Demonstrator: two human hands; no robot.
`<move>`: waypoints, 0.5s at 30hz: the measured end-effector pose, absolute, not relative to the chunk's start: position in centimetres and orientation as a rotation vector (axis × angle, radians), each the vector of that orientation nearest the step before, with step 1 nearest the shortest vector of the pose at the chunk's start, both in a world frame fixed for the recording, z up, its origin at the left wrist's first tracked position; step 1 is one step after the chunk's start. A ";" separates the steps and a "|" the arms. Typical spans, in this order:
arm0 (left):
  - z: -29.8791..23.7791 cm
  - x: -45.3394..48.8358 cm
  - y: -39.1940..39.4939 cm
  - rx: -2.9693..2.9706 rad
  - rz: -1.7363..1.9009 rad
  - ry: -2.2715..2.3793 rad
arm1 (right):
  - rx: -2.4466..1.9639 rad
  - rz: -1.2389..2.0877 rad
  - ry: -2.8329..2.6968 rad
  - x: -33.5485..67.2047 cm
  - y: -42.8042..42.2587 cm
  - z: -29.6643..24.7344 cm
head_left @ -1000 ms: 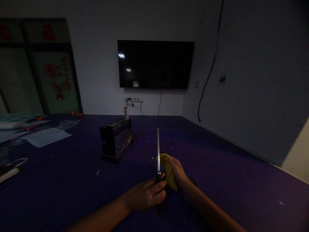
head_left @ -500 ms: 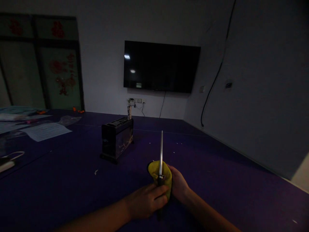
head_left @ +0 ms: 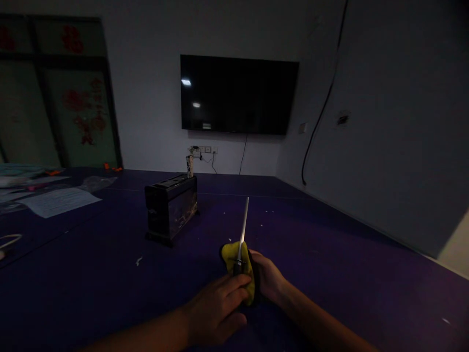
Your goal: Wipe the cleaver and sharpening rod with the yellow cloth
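My left hand [head_left: 222,304] is closed round the dark handle of a sharpening steel [head_left: 244,223], a thin, straight, shiny metal rod with a small guard. Its rod points up and away, leaning slightly right. Behind the handle and the foot of the rod, my right hand [head_left: 269,277] grips a yellow cloth [head_left: 229,251] with a dark edge. The cloth curves partly round the guard and touches my left fingers. Most of the handle is hidden under that hand, and my right fingertips are hidden behind the cloth.
A black box-shaped appliance [head_left: 170,208] stands on the purple table [head_left: 315,234], left of my hands. Printed paper [head_left: 60,201] and clear plastic [head_left: 95,184] lie farther left. White scraps dot the tabletop. A television [head_left: 240,95] hangs on the far wall.
The steel has tilted a little to the right, and its handle has shifted slightly left and up. The cloth has folded narrower. The view has turned slightly right.
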State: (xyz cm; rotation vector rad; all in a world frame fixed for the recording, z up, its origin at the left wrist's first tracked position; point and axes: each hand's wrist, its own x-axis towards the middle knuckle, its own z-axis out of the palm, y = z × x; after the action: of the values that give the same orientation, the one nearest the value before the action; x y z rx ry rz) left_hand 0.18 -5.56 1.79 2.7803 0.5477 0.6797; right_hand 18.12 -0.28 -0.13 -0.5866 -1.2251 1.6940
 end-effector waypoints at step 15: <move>0.1 1.5 -3.9 1.841 1.263 0.944 | -0.555 1.632 -1.078 17.5 0.1 -0.6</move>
State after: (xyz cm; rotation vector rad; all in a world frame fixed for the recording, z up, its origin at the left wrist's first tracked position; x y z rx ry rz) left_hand 1.55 -3.94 0.12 1.8409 0.9440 1.2632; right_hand 17.51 0.06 -0.59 -0.5553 -1.0776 1.6319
